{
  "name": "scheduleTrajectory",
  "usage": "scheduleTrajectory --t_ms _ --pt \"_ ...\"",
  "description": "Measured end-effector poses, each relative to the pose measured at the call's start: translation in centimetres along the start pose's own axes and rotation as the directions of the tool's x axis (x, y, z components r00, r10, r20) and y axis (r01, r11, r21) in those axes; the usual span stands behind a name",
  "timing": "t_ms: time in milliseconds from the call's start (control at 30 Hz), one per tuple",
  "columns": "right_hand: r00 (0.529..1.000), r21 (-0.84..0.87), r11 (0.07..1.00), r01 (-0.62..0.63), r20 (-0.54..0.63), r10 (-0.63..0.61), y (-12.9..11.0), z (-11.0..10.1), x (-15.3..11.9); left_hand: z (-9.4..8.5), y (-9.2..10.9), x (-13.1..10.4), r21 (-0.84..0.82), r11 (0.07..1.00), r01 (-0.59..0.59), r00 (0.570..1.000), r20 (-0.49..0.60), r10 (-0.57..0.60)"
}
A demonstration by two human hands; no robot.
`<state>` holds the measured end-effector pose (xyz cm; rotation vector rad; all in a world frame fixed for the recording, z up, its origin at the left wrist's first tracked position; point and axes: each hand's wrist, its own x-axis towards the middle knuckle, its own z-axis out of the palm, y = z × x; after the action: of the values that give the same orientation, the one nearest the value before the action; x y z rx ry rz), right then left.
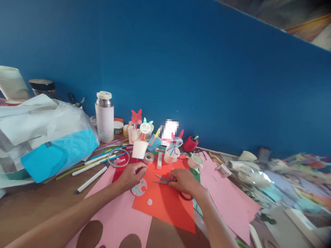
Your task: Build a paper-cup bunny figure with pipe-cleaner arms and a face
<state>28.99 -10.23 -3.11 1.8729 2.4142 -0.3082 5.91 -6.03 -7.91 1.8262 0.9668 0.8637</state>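
My right hand (182, 180) is closed round a pair of scissors (161, 181), whose blades are spread and point left. The scissors are over a sheet of orange-red paper (167, 212). To their left, my left hand (132, 176) has its fingertips pinched together; whatever they hold is too small or hidden to make out. Just below that hand is a pink round paper piece (139, 188) with green and red patches. A small pale paper scrap (149, 202) lies on the orange-red sheet.
Paper cups (139, 149) with paper animal figures stand ahead, near tape (149, 158) and a white flask (104, 117). Pink paper with round holes (128, 224) lies nearest me. Markers (91, 179) and a plastic bag (60, 148) are left; blurred craft supplies (289, 180) crowd the right.
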Motion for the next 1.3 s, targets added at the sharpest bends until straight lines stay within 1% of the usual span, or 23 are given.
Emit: scheduleTrajectory --t_ms 100,267,400,567,700,833,933,1067,1167,1233,1300 --pt "1.000 0.028 1.000 0.002 -0.012 -0.002 0.1 0.0 0.0 0.1 -0.1 0.1 -0.037 0.999 0.022 1.000 -0.006 -0.022" --pt "0.996 0.008 1.000 0.008 -0.091 -0.008 0.3 0.4 0.3 0.0 0.1 0.2 -0.105 0.991 0.078 0.995 -0.046 -0.083" --pt "0.992 0.021 1.000 0.010 -0.126 -0.007 0.0 0.7 0.6 -0.1 0.1 0.4 -0.120 0.991 0.060 0.994 -0.085 -0.070" --pt "0.983 0.086 0.992 0.097 -0.162 -0.083 -1.2 1.3 0.9 -0.1 -0.1 0.5 -0.129 0.990 0.062 0.994 -0.080 -0.073" --pt "0.976 0.082 0.987 0.135 -0.181 -0.119 -2.3 1.9 1.1 0.1 -0.2 0.4 -0.132 0.988 0.083 0.994 -0.053 -0.091" --pt "0.967 0.097 0.980 0.171 -0.206 -0.148 -2.9 2.3 1.3 0.1 -0.3 0.3 -0.122 0.991 0.059 0.997 -0.051 -0.066" --pt "0.965 0.108 0.979 0.175 -0.214 -0.149 -3.1 2.5 1.4 -0.3 -0.1 0.3 -0.106 0.993 0.046 0.995 -0.079 -0.055" --pt "0.964 0.095 0.981 0.170 -0.221 -0.145 -3.4 2.8 1.6 -1.5 0.9 0.5 -0.053 0.999 0.006 0.991 -0.132 -0.013" --pt "0.959 0.063 0.982 0.181 -0.233 -0.162 -3.8 3.0 1.8 -2.4 1.6 0.7 -0.039 0.999 0.003 0.985 -0.170 -0.010" --pt "0.953 0.051 0.979 0.199 -0.245 -0.180 -4.1 3.1 1.8 -2.6 1.8 0.7 -0.059 0.998 0.014 0.983 -0.181 -0.024" --pt "0.945 0.058 0.975 0.215 -0.264 -0.193 -4.3 3.3 1.9 -2.4 1.6 0.7 -0.060 0.998 0.017 0.984 -0.177 -0.027"
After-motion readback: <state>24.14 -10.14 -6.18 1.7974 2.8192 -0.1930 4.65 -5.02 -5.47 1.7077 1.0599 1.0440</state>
